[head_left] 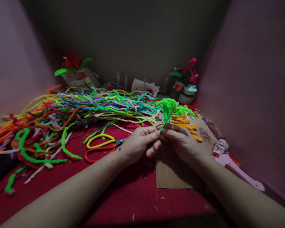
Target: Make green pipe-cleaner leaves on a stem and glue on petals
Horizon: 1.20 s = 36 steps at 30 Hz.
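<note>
A bright green fuzzy pipe-cleaner piece [169, 110] stands up between my two hands, bent over in a bunch at its top. My left hand [144, 139] pinches its lower end between thumb and fingers. From the other side, my right hand [178, 139] closes on the same lower end, its fingertips touching those of my left hand. Scissors [101, 146] with one yellow and one red handle lie beside my left wrist, their blades partly hidden by it. Behind my right hand, orange fuzzy pieces [184, 123] rest on the cardboard.
Many coloured pipe cleaners [109, 103] are heaped across the back and left of the red cloth [133, 196]. Cardboard [174, 174] lies under my right hand. A pink tool [239, 169] is at the right. A lidded jar [188, 94] and papers [144, 86] stand behind.
</note>
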Available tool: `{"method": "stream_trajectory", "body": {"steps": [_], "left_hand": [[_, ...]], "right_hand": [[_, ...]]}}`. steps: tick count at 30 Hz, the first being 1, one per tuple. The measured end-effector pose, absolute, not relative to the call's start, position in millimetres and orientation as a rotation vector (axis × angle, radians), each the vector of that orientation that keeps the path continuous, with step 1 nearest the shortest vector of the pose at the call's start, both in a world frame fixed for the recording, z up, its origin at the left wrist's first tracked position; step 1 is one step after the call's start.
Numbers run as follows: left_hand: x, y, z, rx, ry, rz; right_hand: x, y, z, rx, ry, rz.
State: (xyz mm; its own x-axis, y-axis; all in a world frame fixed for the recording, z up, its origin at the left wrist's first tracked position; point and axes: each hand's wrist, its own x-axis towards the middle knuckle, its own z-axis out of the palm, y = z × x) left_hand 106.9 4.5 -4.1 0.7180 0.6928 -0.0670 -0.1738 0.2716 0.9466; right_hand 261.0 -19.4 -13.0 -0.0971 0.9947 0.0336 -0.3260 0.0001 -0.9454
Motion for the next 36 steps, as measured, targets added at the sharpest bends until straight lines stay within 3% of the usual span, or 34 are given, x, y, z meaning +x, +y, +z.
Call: {"method": "stream_trajectory", "body": {"steps": [10, 17, 31, 36], "left_hand": [[111.8, -9.5, -14.5, 2.122, 1.169, 0.991], [107.0, -7.1, -16.4, 2.415, 1.141, 0.921], [112.2, -1.9, -5.5, 1.396, 0.865, 0.853], [112.8, -0.5, -9.9, 1.090, 0.667, 0.817]], "right_hand": [[259.1, -24.9, -7.7, -1.052, -1.159, 1.150], [257.4, -27.1, -6.7, -1.133, -1.267, 1.058], [254.5, -25.7, -11.9, -0.928, -1.079, 1.468], [254.6, -26.0, -9.8, -0.956, -1.156, 1.407]]}}
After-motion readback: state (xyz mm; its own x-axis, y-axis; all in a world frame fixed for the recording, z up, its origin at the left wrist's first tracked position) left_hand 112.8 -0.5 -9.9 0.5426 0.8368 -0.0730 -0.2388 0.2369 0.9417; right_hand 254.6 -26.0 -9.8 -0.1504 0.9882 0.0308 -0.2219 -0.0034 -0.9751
